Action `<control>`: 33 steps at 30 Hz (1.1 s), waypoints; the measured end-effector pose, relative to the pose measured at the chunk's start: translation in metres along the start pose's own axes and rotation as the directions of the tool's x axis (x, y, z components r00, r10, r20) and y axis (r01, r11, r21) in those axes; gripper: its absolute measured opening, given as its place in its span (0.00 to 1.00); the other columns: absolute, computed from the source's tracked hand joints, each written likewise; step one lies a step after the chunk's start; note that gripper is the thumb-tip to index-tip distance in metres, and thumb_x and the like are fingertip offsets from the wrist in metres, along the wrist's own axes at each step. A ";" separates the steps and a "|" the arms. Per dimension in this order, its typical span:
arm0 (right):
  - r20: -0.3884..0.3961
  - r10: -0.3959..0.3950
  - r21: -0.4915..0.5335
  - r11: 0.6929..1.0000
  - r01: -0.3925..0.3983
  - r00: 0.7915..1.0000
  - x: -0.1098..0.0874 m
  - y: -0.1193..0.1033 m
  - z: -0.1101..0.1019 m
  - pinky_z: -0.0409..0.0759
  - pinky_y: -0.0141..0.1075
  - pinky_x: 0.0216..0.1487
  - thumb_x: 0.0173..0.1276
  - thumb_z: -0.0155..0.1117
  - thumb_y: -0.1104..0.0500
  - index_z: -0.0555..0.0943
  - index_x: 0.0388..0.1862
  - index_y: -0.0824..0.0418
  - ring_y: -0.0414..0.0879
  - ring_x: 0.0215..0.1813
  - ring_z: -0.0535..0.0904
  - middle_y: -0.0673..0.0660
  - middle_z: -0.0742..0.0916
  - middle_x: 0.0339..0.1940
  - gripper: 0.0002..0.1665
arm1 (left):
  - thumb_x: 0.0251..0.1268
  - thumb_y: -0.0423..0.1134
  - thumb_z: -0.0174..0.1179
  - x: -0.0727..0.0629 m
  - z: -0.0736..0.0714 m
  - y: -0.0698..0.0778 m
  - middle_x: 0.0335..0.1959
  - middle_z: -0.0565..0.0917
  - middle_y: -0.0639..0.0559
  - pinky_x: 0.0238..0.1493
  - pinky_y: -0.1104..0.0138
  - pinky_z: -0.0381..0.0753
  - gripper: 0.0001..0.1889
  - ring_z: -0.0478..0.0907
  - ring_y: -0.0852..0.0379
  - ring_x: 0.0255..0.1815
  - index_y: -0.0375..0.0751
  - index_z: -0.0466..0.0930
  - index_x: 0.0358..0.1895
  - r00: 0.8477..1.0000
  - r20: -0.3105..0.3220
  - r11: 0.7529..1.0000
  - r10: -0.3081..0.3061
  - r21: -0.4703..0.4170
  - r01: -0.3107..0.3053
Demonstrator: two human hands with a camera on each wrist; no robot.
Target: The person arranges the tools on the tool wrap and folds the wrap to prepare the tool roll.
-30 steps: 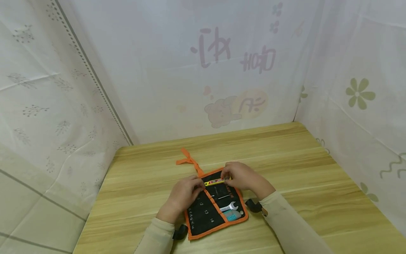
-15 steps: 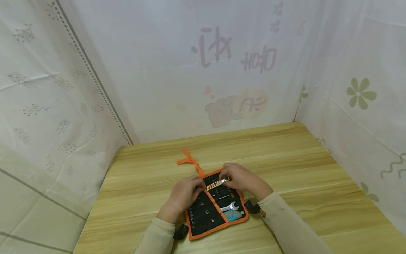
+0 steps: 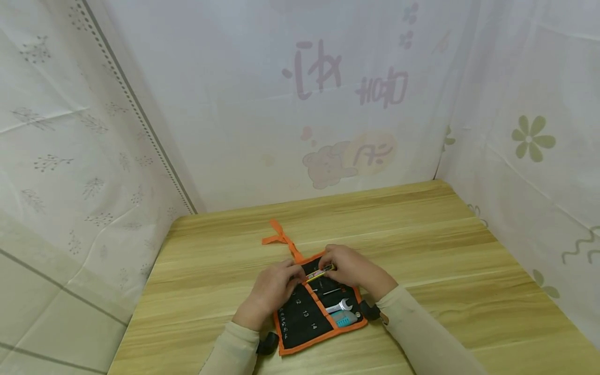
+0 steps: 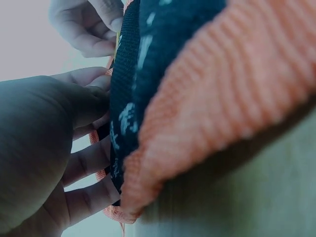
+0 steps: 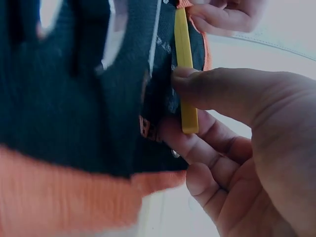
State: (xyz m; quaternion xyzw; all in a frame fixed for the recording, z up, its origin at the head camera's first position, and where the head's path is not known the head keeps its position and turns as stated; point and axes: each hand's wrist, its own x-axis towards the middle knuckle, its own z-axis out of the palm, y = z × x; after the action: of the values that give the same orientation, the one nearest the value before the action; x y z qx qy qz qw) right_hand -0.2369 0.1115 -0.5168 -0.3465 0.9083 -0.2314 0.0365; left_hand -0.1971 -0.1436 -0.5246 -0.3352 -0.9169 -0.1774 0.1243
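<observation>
Yellow tool [image 5: 185,54] is held over the unrolled tool pouch [image 3: 300,336] on the bench [image 3: 412,234], one end at the orange pocket edge [image 3: 319,302]. R hand [image 3: 351,266] pinches it btwn thumb and fingers, nearly closed, prob. to guide its angle; L hand [image 3: 272,289] grips the tool pouch near this edge, fingers closed on cloth, prob. against slipping.

One left hand [image 3: 271,291] and one right hand [image 3: 353,268] are seen, with two black wrist pieces [image 3: 269,344]. On one bench [image 3: 211,255], one pouch [image 3: 300,334] with one orange tie [image 3: 291,247] is shown. One yellow tool [image 5: 183,49], one wrench [image 3: 340,305], one teal tool [image 3: 345,319] and at least one thin metal rod [image 3: 332,290] are counted.
</observation>
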 end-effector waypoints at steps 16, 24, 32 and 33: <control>0.018 -0.040 -0.048 0.998 0.041 0.999 0.001 -0.010 0.005 0.74 0.31 0.34 0.71 0.76 0.55 0.91 0.44 0.44 0.35 0.31 0.70 0.40 0.77 0.37 0.06 | 0.70 0.37 0.71 -0.001 0.001 0.002 0.34 0.74 0.64 0.30 0.69 0.74 0.08 0.70 0.66 0.28 0.59 0.83 0.37 1.000 0.023 1.000 -0.020 -0.006 0.020; 0.035 -0.028 -0.062 0.998 0.030 0.999 0.003 -0.012 0.010 0.75 0.31 0.35 0.72 0.74 0.53 0.91 0.46 0.44 0.35 0.32 0.71 0.39 0.78 0.37 0.05 | 0.71 0.38 0.71 -0.001 0.002 0.001 0.34 0.74 0.65 0.29 0.70 0.73 0.08 0.69 0.66 0.28 0.59 0.83 0.37 1.000 0.019 1.000 -0.024 -0.015 0.024; 0.029 0.061 0.036 0.997 -0.062 0.998 -0.002 -0.005 0.002 0.79 0.33 0.38 0.69 0.77 0.54 0.88 0.41 0.45 0.34 0.35 0.76 0.39 0.81 0.37 0.06 | 0.70 0.38 0.71 -0.001 0.001 0.001 0.33 0.74 0.65 0.29 0.69 0.73 0.07 0.69 0.66 0.27 0.58 0.84 0.37 1.000 0.014 0.999 -0.019 -0.025 0.020; 0.030 0.074 0.045 0.996 -0.075 0.997 -0.002 -0.004 0.000 0.79 0.34 0.38 0.69 0.77 0.54 0.88 0.40 0.45 0.34 0.35 0.76 0.39 0.81 0.36 0.06 | 0.70 0.38 0.71 -0.001 0.001 0.001 0.33 0.74 0.65 0.29 0.69 0.73 0.07 0.69 0.66 0.27 0.58 0.84 0.37 1.000 0.015 0.999 -0.021 -0.027 0.021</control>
State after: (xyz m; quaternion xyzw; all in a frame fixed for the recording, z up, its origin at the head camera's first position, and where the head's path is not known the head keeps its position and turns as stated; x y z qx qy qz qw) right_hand -0.2329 0.1105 -0.5155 -0.3148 0.9144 -0.2457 0.0661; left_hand -0.1957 -0.1432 -0.5262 -0.3284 -0.9188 -0.1887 0.1112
